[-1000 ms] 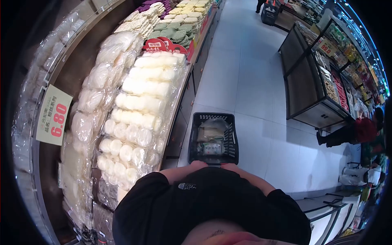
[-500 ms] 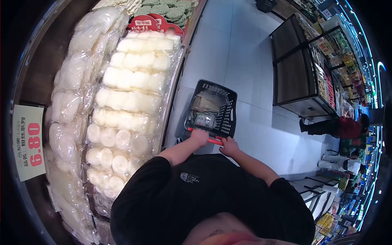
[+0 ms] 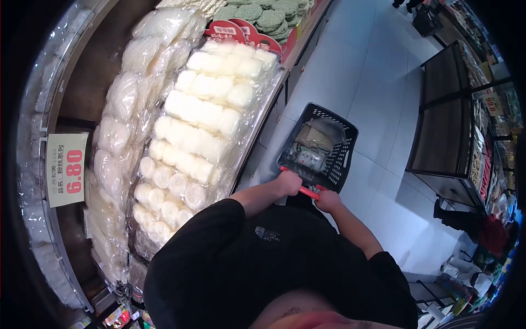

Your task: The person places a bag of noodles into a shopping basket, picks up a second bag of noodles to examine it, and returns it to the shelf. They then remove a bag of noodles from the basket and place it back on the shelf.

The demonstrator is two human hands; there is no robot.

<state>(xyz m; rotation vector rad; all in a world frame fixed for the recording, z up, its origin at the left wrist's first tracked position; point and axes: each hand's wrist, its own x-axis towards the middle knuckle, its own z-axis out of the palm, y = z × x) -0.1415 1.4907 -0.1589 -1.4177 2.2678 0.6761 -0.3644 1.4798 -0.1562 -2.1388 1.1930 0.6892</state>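
Both my hands are closed around the red handle [image 3: 309, 192] of a black shopping basket [image 3: 341, 159] with perforated sides. My left hand [image 3: 289, 182] grips the handle's left end, and my right hand [image 3: 327, 200] its right end. Inside the basket lie a clear plastic pack with a printed label [image 3: 310, 158] and a brownish pack [image 3: 318, 138] behind it. To the left, rows of white bundles in clear wrapping [image 3: 205, 129] fill a sloped display. Beyond them are larger clear bags of pale, noodle-like food [image 3: 123, 98].
A price card [image 3: 67, 170] reading 6.80 hangs at the left. Red signs [image 3: 226, 31] and green round bundles [image 3: 274, 19] are farther along. Dark display stands [image 3: 446, 118] line the right. Two people, one in red [image 3: 492, 234], one in white [image 3: 471, 277], stand there; another basket [image 3: 427, 21] is ahead.
The view has turned left, so the display, basket and stands appear farther right. A person's legs now show at the top near the far basket. Both hands keep hold of the handle.
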